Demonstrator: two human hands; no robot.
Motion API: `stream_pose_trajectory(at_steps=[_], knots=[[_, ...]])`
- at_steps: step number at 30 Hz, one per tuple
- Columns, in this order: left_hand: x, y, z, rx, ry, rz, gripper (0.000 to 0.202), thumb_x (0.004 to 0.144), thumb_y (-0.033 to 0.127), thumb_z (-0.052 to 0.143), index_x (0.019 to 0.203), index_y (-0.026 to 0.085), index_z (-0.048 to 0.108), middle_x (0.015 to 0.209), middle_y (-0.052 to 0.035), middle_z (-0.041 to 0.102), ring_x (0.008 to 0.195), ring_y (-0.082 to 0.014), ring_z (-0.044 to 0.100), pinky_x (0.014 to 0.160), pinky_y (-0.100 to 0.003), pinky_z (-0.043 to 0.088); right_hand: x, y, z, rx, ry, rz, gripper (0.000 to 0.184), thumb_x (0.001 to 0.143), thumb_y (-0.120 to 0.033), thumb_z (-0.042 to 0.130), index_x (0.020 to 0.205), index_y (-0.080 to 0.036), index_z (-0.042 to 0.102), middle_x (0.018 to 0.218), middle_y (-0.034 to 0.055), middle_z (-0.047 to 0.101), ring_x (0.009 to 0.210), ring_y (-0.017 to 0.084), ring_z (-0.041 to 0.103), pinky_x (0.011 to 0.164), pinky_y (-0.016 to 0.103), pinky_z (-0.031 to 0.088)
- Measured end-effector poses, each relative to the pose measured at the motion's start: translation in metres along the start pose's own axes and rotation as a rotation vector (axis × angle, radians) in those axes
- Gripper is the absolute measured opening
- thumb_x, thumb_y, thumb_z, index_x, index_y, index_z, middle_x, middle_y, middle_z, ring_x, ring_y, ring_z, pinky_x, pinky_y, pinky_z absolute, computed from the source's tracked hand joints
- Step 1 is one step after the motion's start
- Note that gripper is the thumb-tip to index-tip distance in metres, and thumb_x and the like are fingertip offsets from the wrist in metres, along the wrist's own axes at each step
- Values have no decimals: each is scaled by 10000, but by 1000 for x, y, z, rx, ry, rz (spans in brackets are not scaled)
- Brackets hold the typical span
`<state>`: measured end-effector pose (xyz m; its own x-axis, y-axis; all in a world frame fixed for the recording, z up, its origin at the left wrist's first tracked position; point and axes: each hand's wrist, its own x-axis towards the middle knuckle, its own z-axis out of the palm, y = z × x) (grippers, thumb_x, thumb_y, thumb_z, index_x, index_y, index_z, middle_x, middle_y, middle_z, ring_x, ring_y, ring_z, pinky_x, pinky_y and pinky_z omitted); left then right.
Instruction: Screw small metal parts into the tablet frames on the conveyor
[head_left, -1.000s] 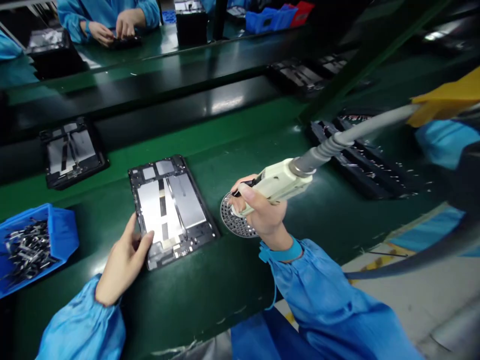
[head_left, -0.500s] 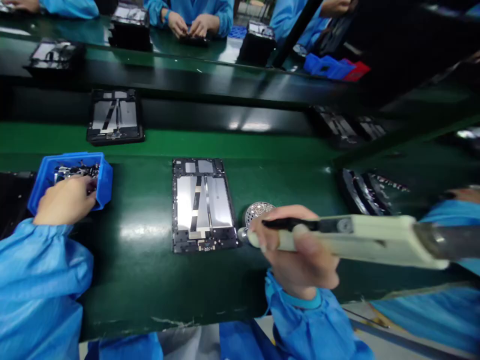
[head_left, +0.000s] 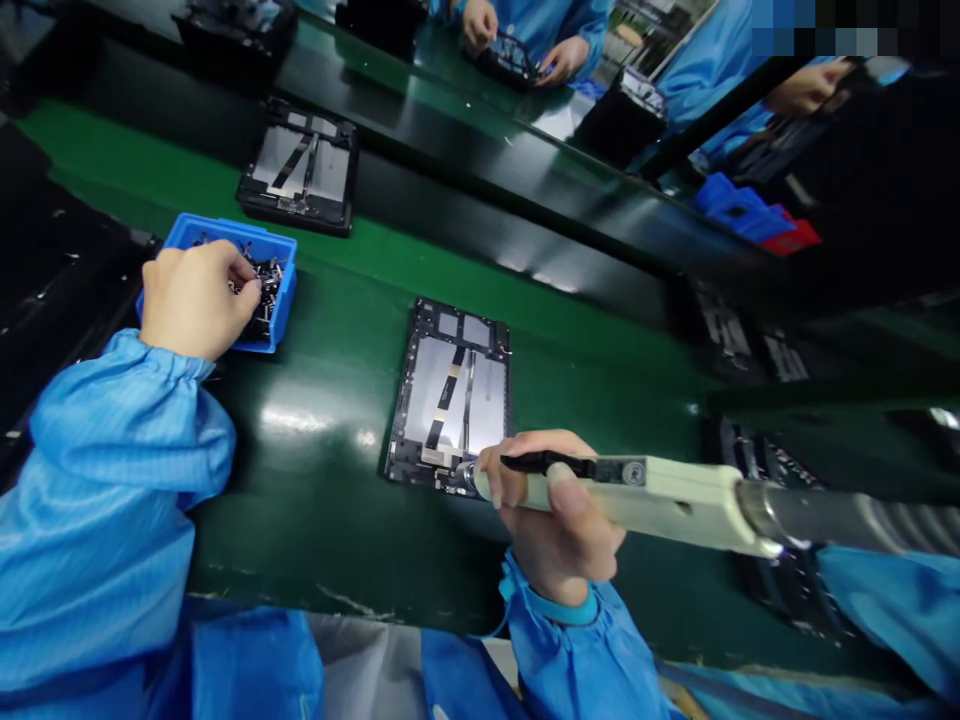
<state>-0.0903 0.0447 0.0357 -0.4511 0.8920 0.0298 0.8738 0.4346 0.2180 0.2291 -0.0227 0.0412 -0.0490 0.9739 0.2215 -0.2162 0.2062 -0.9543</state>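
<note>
My left hand [head_left: 196, 300] reaches into a blue plastic bin [head_left: 281, 290], its fingertips among small dark metal parts [head_left: 268, 285]; I cannot tell whether it pinches any. My right hand [head_left: 547, 510] grips a cream electric screwdriver [head_left: 667, 495] with a grey hose. The screwdriver's nose is over the lower right corner of a black tablet frame [head_left: 448, 395] lying on the green belt [head_left: 315, 500]. Silver panels and dark strips fill that frame. Whether the nose touches it is hard to tell. The round perforated metal disc is out of sight.
A second tablet frame [head_left: 298, 168] lies farther along the belt. Dark frames [head_left: 724, 330] sit at the right. Beyond a black rail [head_left: 480, 130], a co-worker's hands [head_left: 517, 55] work at a facing belt. Blue and red bins [head_left: 757, 225] stand far right.
My left hand has left the tablet frame and gone into the blue bin. My right hand has brought the screwdriver from the disc to the frame's corner. The view has turned.
</note>
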Motion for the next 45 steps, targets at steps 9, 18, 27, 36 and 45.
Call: stream_pose_trajectory(at_steps=[9, 18, 27, 36, 45], knots=[[2, 3, -10, -49, 26, 89, 480, 940, 291, 472, 1298, 92, 722, 1295, -136, 700, 1311, -386, 607, 1143, -536, 430, -3, 0, -1, -9, 24, 19, 237, 830, -445, 775, 812, -208, 769, 462, -38, 551, 406, 147, 518, 420, 286, 437], [-18, 21, -21, -302, 242, 216, 384, 820, 421, 597, 1067, 164, 739, 907, -64, 760, 875, -278, 734, 928, -420, 566, -9, -26, -16, 47, 77, -105, 284, 865, -502, 737, 935, -235, 804, 476, -26, 524, 398, 168, 490, 429, 328, 449], [-46, 83, 3, -714, -133, 472, 291, 794, 573, 707, 843, 291, 756, 730, 7, 773, 646, -234, 721, 649, -338, 571, 12, -4, -79, -22, 484, -221, 229, 789, -428, 753, 729, -208, 732, 403, -75, 444, 331, 126, 448, 407, 288, 455], [-46, 101, 10, -899, -351, 248, 373, 758, 573, 802, 917, 241, 743, 921, -87, 816, 760, -279, 775, 727, -404, 681, 12, 12, -84, -25, 534, -119, 281, 790, -480, 795, 776, -215, 702, 421, -79, 513, 360, 131, 503, 470, 313, 521], [-38, 105, 15, -991, -335, 180, 379, 683, 459, 857, 935, 230, 691, 895, -91, 813, 715, -256, 751, 597, -344, 623, 13, 16, -85, -49, 541, -106, 260, 793, -470, 796, 770, -228, 706, 432, -76, 527, 368, 136, 509, 475, 333, 546]])
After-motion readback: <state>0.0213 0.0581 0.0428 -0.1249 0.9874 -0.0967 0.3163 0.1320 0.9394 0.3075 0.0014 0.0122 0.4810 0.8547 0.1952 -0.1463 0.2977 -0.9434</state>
